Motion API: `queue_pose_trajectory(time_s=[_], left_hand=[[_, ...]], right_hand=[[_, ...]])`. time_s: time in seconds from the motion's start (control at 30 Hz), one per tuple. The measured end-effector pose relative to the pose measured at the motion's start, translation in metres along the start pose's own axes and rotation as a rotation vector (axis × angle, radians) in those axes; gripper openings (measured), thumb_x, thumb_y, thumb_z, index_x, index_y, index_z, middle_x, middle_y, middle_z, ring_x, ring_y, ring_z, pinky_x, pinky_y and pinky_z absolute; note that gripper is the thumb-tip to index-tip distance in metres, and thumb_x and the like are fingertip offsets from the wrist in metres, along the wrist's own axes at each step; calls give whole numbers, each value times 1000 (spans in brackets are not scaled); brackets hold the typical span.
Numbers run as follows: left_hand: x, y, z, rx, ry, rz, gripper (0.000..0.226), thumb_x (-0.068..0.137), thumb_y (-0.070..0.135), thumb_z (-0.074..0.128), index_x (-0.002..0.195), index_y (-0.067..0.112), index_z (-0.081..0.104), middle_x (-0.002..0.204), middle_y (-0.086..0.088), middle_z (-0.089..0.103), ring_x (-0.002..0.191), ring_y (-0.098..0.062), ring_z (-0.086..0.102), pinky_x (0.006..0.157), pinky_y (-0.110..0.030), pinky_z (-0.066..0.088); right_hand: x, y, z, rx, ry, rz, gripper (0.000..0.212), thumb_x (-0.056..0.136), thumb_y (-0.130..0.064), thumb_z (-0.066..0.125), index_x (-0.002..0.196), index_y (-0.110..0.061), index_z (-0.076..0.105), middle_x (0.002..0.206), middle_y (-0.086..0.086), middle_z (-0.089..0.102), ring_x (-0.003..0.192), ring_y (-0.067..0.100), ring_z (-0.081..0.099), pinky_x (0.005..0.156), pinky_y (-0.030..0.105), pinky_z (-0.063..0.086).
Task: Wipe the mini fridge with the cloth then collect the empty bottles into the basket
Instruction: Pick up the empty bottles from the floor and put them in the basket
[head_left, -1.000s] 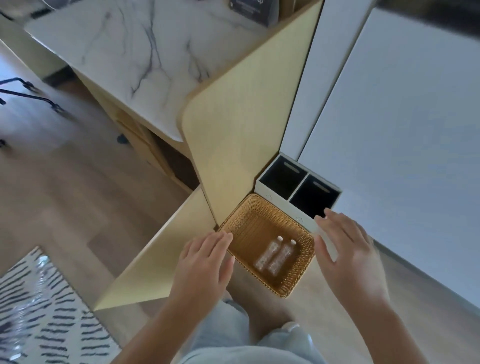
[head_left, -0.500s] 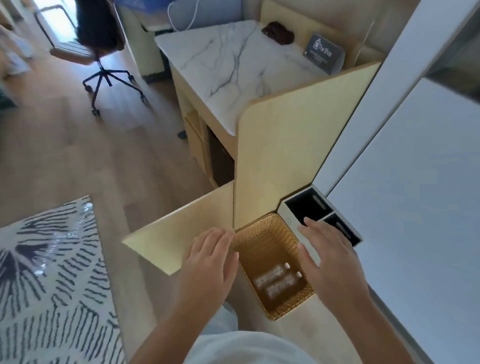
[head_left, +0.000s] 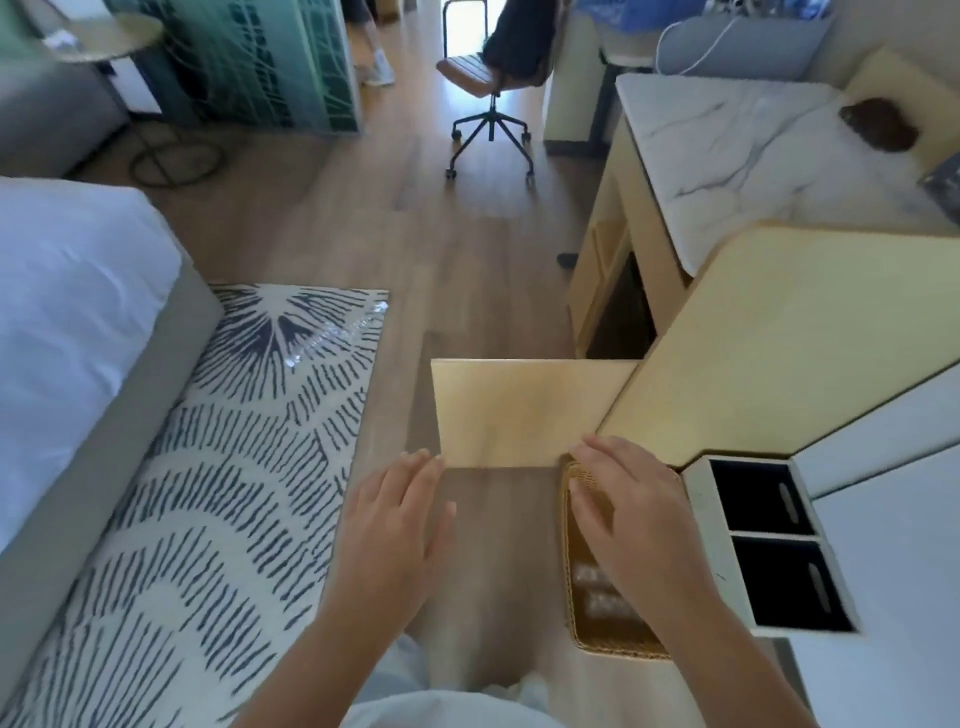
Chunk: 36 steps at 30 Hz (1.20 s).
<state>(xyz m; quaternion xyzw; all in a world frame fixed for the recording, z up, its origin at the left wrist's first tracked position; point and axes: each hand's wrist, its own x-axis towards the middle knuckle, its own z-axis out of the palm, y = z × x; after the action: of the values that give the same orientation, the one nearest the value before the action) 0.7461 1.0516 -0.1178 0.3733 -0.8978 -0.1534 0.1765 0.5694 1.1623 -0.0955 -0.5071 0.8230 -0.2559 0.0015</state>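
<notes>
- the right hand (head_left: 631, 512) is open and flat, fingers spread a little, palm down; it grips nothing and hovers over the basket (head_left: 608, 642).
- the left hand (head_left: 397, 525) is also open, fingers straight and close together, empty, above the bare wooden floor (head_left: 467, 249).
- under the right hand stands the basket, woven wicker of golden brown colour, rectangular with a ribbed rim; the hand covers most of it.
- inside the basket, just below the right wrist, lie the bottles (head_left: 597, 592), clear plastic and blurred; how many there are i cannot tell.
- just right of the right hand is a white box (head_left: 714, 545) with two black square compartments, touching the basket side.
- beyond the fingertips of both hands stands a pale yellow wooden door panel (head_left: 524, 410), smooth and flat, open from the cabinet (head_left: 779, 332) with rounded corner.
- further right and beyond the cabinet is a marble top (head_left: 737, 156), white with grey veins, and a dark crumpled thing (head_left: 878, 124) on it.
- left of the left hand lies a rug (head_left: 218, 467), white with dark short stripes, and a bed (head_left: 67, 312) with white sheet.
- far ahead stands an office chair (head_left: 488, 78) with brown seat on black wheeled legs.
</notes>
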Motion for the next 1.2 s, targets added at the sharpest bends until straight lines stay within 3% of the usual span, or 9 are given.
queue_pose_trajectory(time_s=[0.27, 0.67, 0.93, 1.2], left_hand=[[-35, -100, -42, 8, 77, -220, 38, 81, 27, 56, 112, 5, 63, 112, -12, 64, 104, -31, 59, 89, -46, 44], [-70, -318, -148, 65, 169, -356, 39, 74, 11, 73, 110, 3, 61, 109, -12, 64, 102, -32, 60, 86, -47, 47], [-51, -394, -150, 7, 205, -490, 37, 75, 9, 71, 110, 2, 61, 111, -13, 63, 103, -33, 59, 85, -49, 47], [82, -476, -135, 47, 135, -475, 39, 71, 8, 75, 108, 1, 63, 107, -15, 65, 99, -33, 61, 85, -47, 47]], right_hand=[[24, -100, 58, 38, -80, -161, 33, 74, -8, 73, 106, -5, 67, 107, 10, 67, 100, 28, 61, 85, 48, 51], [84, -324, 200, 107, -131, -395, 32, 73, -4, 73, 105, -3, 67, 107, 12, 68, 99, 30, 63, 86, 45, 50], [143, -368, 251, 113, -204, -416, 31, 75, -3, 70, 106, -4, 67, 108, 11, 67, 102, 32, 61, 88, 50, 48], [274, -367, 322, 90, -223, -388, 28, 78, -5, 68, 106, -2, 66, 107, 11, 67, 100, 31, 62, 90, 44, 44]])
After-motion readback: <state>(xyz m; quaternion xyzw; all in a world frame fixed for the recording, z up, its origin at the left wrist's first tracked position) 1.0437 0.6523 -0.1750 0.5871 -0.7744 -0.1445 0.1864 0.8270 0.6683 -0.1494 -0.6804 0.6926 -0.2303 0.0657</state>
